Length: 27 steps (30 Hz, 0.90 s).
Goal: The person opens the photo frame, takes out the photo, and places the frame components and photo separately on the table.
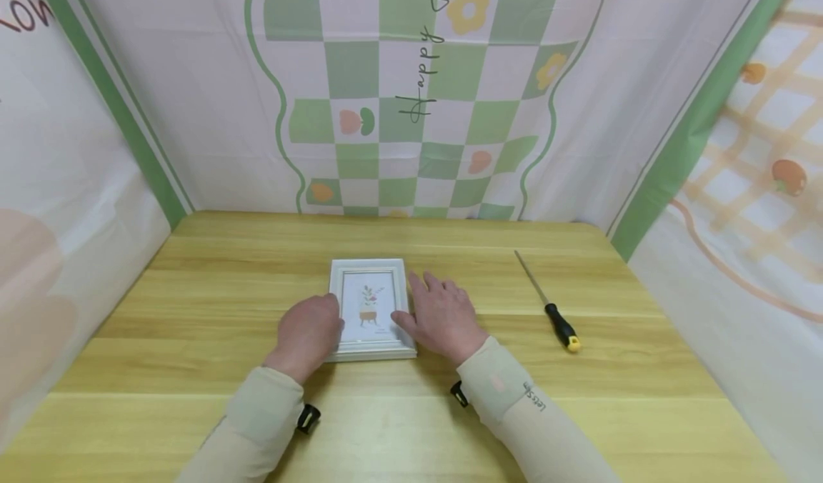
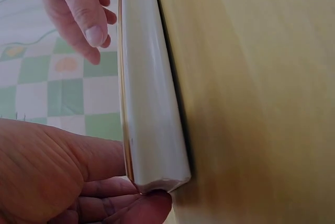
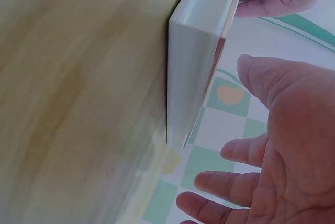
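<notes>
A white picture frame (image 1: 368, 311) lies flat on the wooden table, with a print of a potted plant in it. My left hand (image 1: 308, 334) grips its left edge; in the left wrist view the thumb lies along the face and the fingers curl at the frame's side (image 2: 149, 88). Beside the right edge is my right hand (image 1: 445, 319), fingers spread and loosely bent. The right wrist view shows a gap between that hand (image 3: 303, 114) and the frame's side (image 3: 193, 67). The frame's back is hidden.
A screwdriver (image 1: 562, 328) with a black and yellow handle lies to the right on the table (image 1: 411, 411), its shaft pointing away. Patterned cloth (image 1: 405, 161) hangs behind the table's far edge and along both sides.
</notes>
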Each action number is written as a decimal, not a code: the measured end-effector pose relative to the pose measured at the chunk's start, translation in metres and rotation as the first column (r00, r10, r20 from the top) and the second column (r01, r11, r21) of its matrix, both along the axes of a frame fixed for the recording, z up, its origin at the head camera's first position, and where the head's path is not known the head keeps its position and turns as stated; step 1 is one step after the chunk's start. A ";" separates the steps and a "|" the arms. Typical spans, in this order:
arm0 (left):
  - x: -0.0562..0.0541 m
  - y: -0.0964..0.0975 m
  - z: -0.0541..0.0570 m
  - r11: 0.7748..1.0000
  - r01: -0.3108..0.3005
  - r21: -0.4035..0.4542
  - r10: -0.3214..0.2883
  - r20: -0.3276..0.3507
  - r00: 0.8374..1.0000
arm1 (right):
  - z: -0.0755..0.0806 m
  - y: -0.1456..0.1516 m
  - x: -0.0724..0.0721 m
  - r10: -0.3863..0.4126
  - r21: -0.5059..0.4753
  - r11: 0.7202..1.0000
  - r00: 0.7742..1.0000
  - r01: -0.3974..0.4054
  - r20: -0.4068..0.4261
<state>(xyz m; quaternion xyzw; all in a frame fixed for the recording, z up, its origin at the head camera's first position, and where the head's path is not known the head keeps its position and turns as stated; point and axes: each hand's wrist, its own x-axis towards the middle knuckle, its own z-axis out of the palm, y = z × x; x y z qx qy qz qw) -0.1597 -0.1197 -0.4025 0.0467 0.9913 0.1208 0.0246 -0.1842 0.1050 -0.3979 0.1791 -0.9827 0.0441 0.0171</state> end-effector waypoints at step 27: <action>0.004 0.017 -0.005 0.995 0.097 0.019 -0.094 -0.122 0.988 | -0.001 -0.005 -0.002 -0.096 -0.083 0.990 0.973 0.116 0.212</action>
